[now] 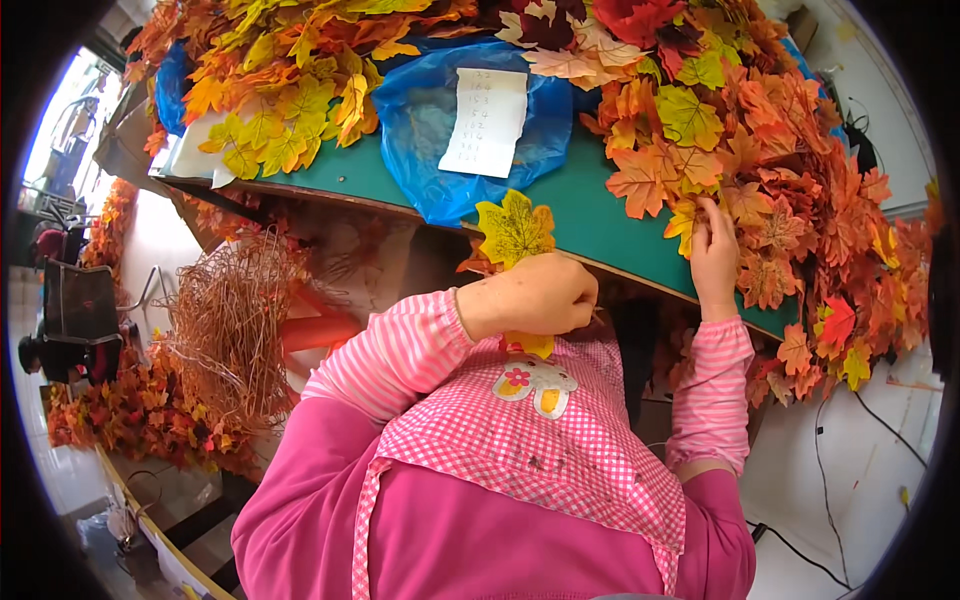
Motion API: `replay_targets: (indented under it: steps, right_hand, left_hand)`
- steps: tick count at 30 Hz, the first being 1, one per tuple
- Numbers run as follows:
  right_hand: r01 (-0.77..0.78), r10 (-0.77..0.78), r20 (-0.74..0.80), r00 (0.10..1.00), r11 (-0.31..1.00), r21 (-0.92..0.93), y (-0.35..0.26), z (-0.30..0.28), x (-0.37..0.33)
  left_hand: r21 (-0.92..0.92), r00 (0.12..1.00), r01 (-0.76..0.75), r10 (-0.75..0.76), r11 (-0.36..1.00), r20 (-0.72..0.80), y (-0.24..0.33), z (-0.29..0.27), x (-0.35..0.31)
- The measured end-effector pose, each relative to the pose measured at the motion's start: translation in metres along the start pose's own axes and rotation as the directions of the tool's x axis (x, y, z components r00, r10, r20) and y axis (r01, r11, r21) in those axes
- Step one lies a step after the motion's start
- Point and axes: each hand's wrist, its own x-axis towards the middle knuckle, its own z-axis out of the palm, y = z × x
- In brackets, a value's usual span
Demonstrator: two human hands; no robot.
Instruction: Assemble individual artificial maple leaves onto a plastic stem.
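My left hand (535, 295) is closed in a fist in front of my apron, below the table's front edge. A yellow artificial maple leaf (515, 232) sticks up above that fist, and another yellow leaf (531, 344) shows under it; the stems inside the fingers are hidden. At the table's right front, my right hand (714, 262) reaches into a pile of orange artificial maple leaves (770, 150). Its fingertips are bent onto a yellow-orange leaf (680, 226) at the pile's near side.
A blue plastic bag (425, 165) with a handwritten paper slip (487, 120) on it lies on the green table (590, 205). Yellow leaves (290, 115) heap up at the left. Tangled brown wire-like strands (235, 325) stand below left; cables (825, 480) trail across the right floor.
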Motion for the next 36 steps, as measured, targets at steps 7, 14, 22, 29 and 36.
replay_targets:
  steps: [7, 14, 22, 29, 36]
  right_hand:
    - [-0.199, 0.205, 0.009, 0.979, 0.936, 0.291, -0.012, -0.016, -0.009]
    - [-0.172, 0.220, -0.126, 0.967, 0.935, 0.309, -0.044, -0.036, 0.008]
    - [-0.131, 0.180, -0.158, 0.971, 0.950, 0.282, -0.021, -0.055, 0.038]
    - [-0.534, 0.496, 0.198, 0.845, 0.768, 0.353, -0.015, -0.049, 0.024]
    - [-0.106, 0.101, 0.036, 0.994, 0.978, 0.182, -0.033, -0.009, 0.039]
  left_hand:
    - [0.000, 0.989, 0.098, -0.097, 0.995, -0.110, -0.006, -0.004, 0.001]
    - [-0.157, 0.974, 0.053, -0.086, 0.986, -0.210, -0.019, -0.005, 0.004]
    - [-0.358, 0.891, -0.117, -0.061, 0.926, -0.450, -0.021, 0.006, 0.032]
    - [0.015, 0.832, -0.140, 0.125, 0.990, -0.541, -0.038, 0.020, 0.045]
    - [0.085, 0.826, -0.127, 0.152, 0.988, -0.542, -0.036, 0.021, 0.043]
